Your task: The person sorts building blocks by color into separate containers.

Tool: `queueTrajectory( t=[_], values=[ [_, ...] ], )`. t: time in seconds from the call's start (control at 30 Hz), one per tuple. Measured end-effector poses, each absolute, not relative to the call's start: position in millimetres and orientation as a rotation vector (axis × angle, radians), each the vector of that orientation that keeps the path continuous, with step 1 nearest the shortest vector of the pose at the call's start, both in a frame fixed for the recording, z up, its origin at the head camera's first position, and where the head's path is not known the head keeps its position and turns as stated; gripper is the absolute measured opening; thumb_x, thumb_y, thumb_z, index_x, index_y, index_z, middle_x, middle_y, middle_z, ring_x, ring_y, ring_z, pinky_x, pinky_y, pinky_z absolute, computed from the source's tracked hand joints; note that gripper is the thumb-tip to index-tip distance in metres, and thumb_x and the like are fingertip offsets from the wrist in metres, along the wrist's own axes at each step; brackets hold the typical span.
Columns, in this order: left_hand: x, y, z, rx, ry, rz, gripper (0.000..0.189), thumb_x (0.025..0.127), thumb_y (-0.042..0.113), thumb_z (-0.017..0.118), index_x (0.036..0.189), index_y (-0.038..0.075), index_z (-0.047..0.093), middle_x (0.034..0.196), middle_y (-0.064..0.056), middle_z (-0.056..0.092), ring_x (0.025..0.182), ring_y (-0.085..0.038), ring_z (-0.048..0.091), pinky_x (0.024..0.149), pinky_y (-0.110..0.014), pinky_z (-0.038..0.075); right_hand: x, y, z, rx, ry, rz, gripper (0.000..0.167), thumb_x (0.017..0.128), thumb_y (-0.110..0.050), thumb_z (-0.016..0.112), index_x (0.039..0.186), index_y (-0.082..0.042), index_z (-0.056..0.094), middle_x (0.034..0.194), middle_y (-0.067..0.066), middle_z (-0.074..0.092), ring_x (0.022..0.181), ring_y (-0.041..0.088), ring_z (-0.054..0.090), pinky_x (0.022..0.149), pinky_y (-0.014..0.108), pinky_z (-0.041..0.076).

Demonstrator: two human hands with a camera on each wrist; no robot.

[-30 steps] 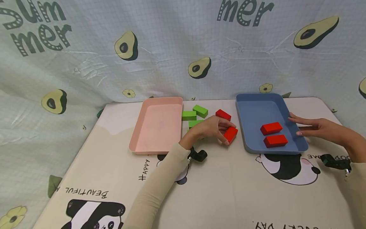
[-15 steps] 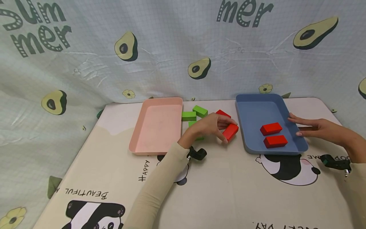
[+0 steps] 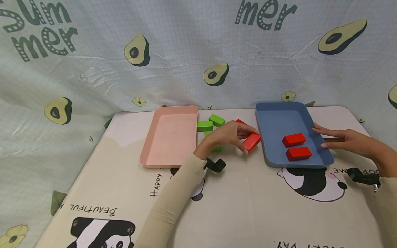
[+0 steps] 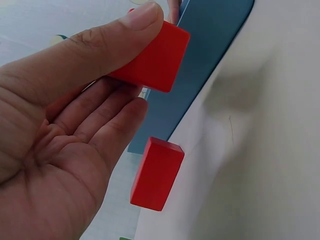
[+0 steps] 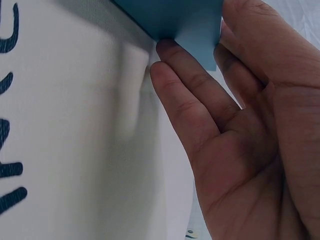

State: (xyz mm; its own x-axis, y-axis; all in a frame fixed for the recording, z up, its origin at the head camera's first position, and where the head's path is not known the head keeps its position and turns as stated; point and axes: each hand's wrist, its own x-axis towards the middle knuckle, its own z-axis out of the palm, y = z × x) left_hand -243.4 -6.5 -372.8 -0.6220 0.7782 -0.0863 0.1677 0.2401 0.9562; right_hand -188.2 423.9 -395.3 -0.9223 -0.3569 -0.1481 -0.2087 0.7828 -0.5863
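Note:
My left hand (image 3: 231, 135) pinches a red block (image 3: 251, 142) between thumb and fingers, just left of the blue tray (image 3: 270, 137). In the left wrist view the held block (image 4: 159, 62) looks raised, and a second red block (image 4: 157, 175) lies on the table beyond it. From the head that second block (image 3: 240, 121) is mostly hidden behind my hand. Two red blocks, a far one (image 3: 293, 140) and a near one (image 3: 298, 153), lie inside the blue tray. My right hand (image 3: 353, 137) rests straight fingers (image 5: 182, 107) against the tray's right outer wall.
A pink tray (image 3: 173, 137) stands at the left. Several green blocks (image 3: 205, 126) lie beside its right edge, partly covered by my left hand. A patterned cloth (image 3: 186, 51) hangs behind the table. Each wrist carries a black camera mount (image 3: 216, 165).
My left hand has moved slightly up and right with the red block, closer to the blue tray, covering more of the red block behind. The right hand has stayed put.

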Motion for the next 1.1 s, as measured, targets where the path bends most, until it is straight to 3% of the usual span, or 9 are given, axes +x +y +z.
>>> queueTrajectory(
  t=[1.1],
  values=[
    [-247.1,10.8,-360.2,0.871,1.950,1.429,0.062,0.071,-0.007,0.089,0.128,0.006,0.071,0.125,-0.003,0.070,0.112,-0.008,0.065,0.097,-0.024,0.052,-187.7,424.0,-394.4,-0.449,2.713,-0.874,0.063,0.098,-0.020,0.069,0.156,-0.020,0.042,0.150,-0.040,0.023,0.118,-0.032,0.022,0.081,0.002,0.030]
  ],
)
